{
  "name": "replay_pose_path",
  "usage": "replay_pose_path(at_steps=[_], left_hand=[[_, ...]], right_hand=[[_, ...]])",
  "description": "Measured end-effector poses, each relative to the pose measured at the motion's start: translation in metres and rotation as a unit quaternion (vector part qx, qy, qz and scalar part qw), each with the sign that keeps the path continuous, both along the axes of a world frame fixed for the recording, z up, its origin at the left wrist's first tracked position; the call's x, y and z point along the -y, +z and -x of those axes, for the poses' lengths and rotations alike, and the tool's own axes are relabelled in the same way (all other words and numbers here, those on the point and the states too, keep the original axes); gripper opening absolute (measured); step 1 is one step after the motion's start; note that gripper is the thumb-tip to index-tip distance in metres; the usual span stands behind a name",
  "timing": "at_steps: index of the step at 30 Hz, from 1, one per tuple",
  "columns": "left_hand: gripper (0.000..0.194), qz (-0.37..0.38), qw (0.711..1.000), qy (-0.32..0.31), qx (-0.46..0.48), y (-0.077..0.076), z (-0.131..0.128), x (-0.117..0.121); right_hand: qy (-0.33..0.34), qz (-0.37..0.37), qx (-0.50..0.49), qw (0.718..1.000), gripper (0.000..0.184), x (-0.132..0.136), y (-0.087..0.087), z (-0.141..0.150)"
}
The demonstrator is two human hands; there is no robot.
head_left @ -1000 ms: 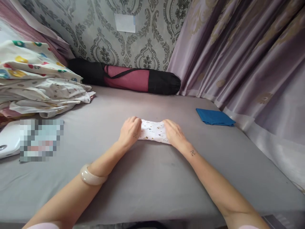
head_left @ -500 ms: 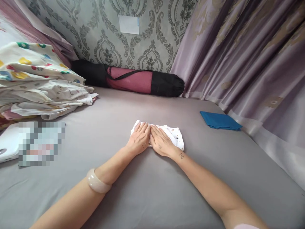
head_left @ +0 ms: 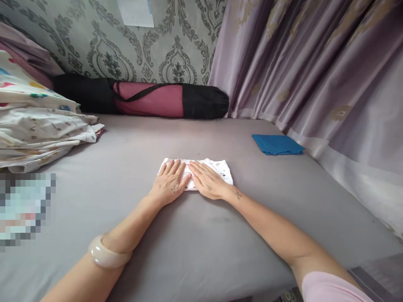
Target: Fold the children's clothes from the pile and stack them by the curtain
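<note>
A small folded white cloth [head_left: 222, 168] with tiny printed marks lies on the grey bed sheet [head_left: 189, 243] in the middle of the view. My left hand [head_left: 170, 182] rests flat on its left part, fingers stretched out and together. My right hand [head_left: 206, 180] lies flat beside it on the middle of the cloth, fingers pointing up and left. The two hands touch at the fingertips. Only the cloth's right end and far edge show past my hands.
A folded blue cloth [head_left: 277, 144] lies at the right by the purple curtain [head_left: 315, 71]. A rolled pink mat in a black bag [head_left: 147, 100] lies along the patterned wall. A pile of printed bedding [head_left: 34, 126] fills the left side.
My hands came from the cloth's two ends to its middle and flattened on it. The cloth now lies folded narrower. The camera has turned slightly right and down.
</note>
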State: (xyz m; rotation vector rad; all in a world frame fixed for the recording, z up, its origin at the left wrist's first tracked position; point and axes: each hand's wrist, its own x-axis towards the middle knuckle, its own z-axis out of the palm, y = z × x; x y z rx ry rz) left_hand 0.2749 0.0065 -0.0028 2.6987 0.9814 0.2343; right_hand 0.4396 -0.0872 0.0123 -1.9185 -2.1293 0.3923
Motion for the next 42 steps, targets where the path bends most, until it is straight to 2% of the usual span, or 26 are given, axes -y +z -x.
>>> replay_pose_path(at_steps=[6, 13, 17, 20, 22, 25, 27, 30, 33, 36, 39, 42], left_hand=[[0.068, -0.003, 1.0, 0.008, -0.013, 0.0, 0.004, -0.003], [0.078, 0.01, 0.999, 0.035, -0.022, 0.0, 0.003, -0.005], [0.077, 0.024, 0.999, 0.03, -0.003, -0.001, 0.004, -0.005], [0.076, 0.055, 0.998, 0.028, 0.019, 0.0, 0.004, -0.008], [0.073, 0.11, 0.992, 0.047, 0.051, 0.004, 0.004, -0.012], [0.07, 0.227, 0.951, 0.119, 0.17, 0.012, 0.009, -0.021], [0.072, 0.282, 0.906, 0.164, 0.27, 0.016, 0.015, -0.026], [0.075, 0.307, 0.855, 0.203, 0.367, 0.017, 0.023, -0.033], [0.073, 0.298, 0.834, 0.23, 0.403, 0.011, 0.026, -0.04], [0.071, 0.302, 0.818, 0.253, 0.419, 0.006, 0.026, -0.046], [0.071, 0.312, 0.799, 0.271, 0.436, 0.005, 0.026, -0.049], [0.072, 0.317, 0.789, 0.28, 0.446, 0.006, 0.026, -0.049]], right_hand=[[-0.033, -0.022, 0.065, 0.997, 0.059, 0.014, -0.004, -0.016], [-0.082, -0.003, 0.069, 0.994, 0.06, 0.026, -0.008, -0.044], [-0.149, -0.012, 0.089, 0.985, 0.062, 0.03, -0.015, -0.047], [-0.175, 0.012, 0.104, 0.979, 0.063, 0.031, -0.012, -0.046], [-0.177, 0.036, 0.109, 0.978, 0.063, 0.028, -0.004, -0.042], [-0.169, 0.019, 0.114, 0.979, 0.061, 0.017, 0.013, -0.022], [-0.115, -0.016, 0.104, 0.988, 0.06, 0.004, 0.02, -0.002], [-0.017, -0.017, 0.065, 0.998, 0.06, -0.016, 0.021, 0.027], [0.008, 0.013, 0.037, 0.999, 0.06, -0.029, 0.011, 0.039], [0.005, 0.02, 0.035, 0.999, 0.058, -0.031, 0.004, 0.038], [0.007, 0.029, 0.049, 0.998, 0.058, -0.032, 0.009, 0.037], [-0.017, 0.01, 0.073, 0.997, 0.052, -0.042, 0.021, 0.049]])
